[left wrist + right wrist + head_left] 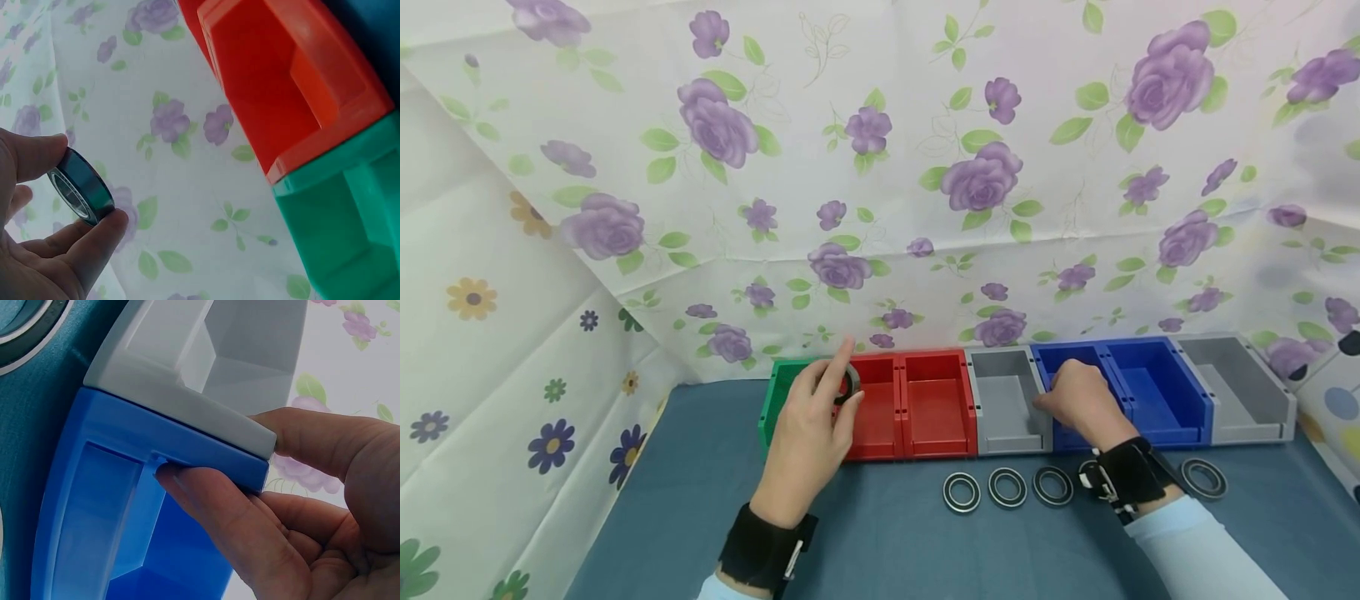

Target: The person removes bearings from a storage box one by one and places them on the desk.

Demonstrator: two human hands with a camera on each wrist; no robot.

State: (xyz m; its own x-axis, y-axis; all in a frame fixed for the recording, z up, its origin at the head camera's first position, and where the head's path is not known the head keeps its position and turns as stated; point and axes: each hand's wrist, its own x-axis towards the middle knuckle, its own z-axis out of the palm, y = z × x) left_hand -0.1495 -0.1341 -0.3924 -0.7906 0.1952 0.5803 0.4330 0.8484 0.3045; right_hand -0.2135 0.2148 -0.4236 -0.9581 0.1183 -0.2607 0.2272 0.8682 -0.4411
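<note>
My left hand (808,429) pinches a ball bearing (90,187) between thumb and fingers. In the head view it is raised in front of the green bin (775,408) and the left red bin (876,433). The left wrist view shows the bearing tilted, its bore partly visible. My right hand (1082,404) grips the adjoining side walls of the middle grey bin (181,406) and a blue bin (119,437). Its thumb is on the grey side, with a finger inside the blue one.
Several bearings lie in a row on the blue-green tabletop (880,533) before the bins, including a left one (977,492) and a right one (1221,480); my right wrist partly covers one. Another red bin (936,417), blue bin (1153,400) and grey bin (1232,392) complete the row. Floral cloth (902,192) hangs behind.
</note>
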